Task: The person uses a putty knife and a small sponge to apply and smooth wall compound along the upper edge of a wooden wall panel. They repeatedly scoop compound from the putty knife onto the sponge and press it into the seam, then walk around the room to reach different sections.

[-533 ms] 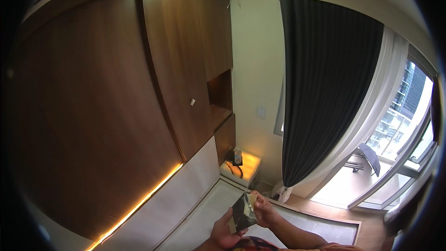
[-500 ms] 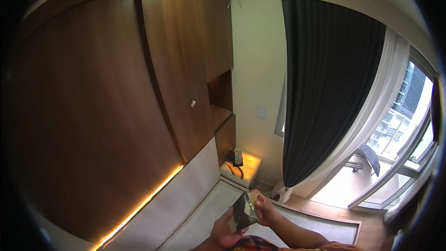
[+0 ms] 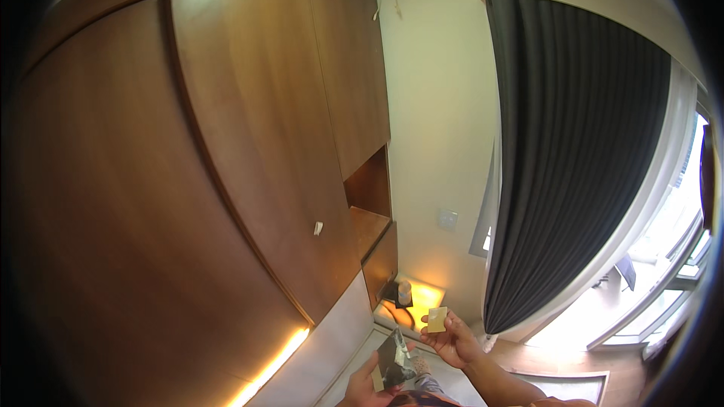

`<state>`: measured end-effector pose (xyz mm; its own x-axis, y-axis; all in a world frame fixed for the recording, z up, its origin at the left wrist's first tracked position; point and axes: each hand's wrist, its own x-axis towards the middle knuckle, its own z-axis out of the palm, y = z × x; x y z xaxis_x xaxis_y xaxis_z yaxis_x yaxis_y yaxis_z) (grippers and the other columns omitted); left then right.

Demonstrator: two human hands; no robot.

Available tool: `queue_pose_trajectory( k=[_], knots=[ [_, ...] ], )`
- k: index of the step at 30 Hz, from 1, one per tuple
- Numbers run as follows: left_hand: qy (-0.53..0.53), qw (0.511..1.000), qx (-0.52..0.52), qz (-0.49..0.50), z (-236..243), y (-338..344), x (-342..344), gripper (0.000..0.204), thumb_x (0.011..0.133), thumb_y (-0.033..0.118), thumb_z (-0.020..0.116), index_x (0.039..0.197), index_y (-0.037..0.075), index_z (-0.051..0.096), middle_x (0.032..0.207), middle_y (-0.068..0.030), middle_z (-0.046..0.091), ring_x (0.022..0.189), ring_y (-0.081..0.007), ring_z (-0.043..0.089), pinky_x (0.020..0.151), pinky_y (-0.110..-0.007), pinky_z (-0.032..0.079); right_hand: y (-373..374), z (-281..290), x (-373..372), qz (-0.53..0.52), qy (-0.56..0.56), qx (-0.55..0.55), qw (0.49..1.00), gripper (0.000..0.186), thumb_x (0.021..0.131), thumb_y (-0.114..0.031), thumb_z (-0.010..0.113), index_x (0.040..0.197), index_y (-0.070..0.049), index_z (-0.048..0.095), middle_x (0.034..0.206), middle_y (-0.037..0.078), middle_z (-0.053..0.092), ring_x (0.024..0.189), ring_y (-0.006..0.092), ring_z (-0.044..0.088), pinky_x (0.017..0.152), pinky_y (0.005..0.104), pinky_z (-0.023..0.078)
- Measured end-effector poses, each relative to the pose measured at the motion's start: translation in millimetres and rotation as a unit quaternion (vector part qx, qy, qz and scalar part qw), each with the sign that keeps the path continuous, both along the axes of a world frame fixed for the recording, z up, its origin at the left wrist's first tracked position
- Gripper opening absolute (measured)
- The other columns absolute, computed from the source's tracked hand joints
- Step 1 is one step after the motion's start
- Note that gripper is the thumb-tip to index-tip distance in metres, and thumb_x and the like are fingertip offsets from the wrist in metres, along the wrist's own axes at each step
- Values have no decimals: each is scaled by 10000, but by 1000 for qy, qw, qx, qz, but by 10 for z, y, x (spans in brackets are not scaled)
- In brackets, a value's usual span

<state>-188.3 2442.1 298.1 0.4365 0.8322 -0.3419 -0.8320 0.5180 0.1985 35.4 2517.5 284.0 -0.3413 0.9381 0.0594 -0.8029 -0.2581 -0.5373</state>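
My right hand [image 3: 455, 339] is raised at the bottom middle of the head view, pinching a small pale yellow square card [image 3: 437, 319] between thumb and fingers. Just left and lower, my left hand [image 3: 367, 388] holds a dark crumpled packet [image 3: 397, 362] with grey-white marks. The two hands are close together but apart. My right forearm enters from the lower edge.
A tall brown wooden wardrobe [image 3: 226, 181] fills the left, with an open niche [image 3: 371, 203] and a lit strip [image 3: 271, 365] at its base. A lit bedside shelf [image 3: 411, 303] carries small objects. A dark curtain [image 3: 573, 181] and bright window [image 3: 664, 271] stand right.
My right hand has lifted away from the packet and now holds the small yellow card apart from it. The left hand stays low with the packet.
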Motion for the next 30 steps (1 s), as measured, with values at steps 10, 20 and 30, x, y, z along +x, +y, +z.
queue_pose_trajectory(
  k=[10,20,30],
  knots=[
    [171,969,48,170,197,1638,303,323,1070,389,527,1170,113,660,928,-22,691,821,-166,653,589,-284,448,2180,57,259,96,18,51,994,262,1060,-122,542,1293,-7,506,1374,229,582,1196,307,636,1079,448,511],
    [168,971,45,161,278,2545,-57,192,1054,283,538,1162,179,658,1016,5,731,886,-164,686,675,-335,526,3262,0,33,85,17,40,995,174,1039,-60,573,1211,-46,551,1339,225,610,1193,315,654,1064,441,543],
    [121,978,130,108,346,3017,-607,365,1067,260,479,1357,54,565,1263,-90,680,1143,-257,656,1003,-430,499,3632,113,-491,35,-10,64,997,169,1054,-95,566,1208,-26,573,1337,241,617,1174,305,669,1026,392,568]
  ],
)
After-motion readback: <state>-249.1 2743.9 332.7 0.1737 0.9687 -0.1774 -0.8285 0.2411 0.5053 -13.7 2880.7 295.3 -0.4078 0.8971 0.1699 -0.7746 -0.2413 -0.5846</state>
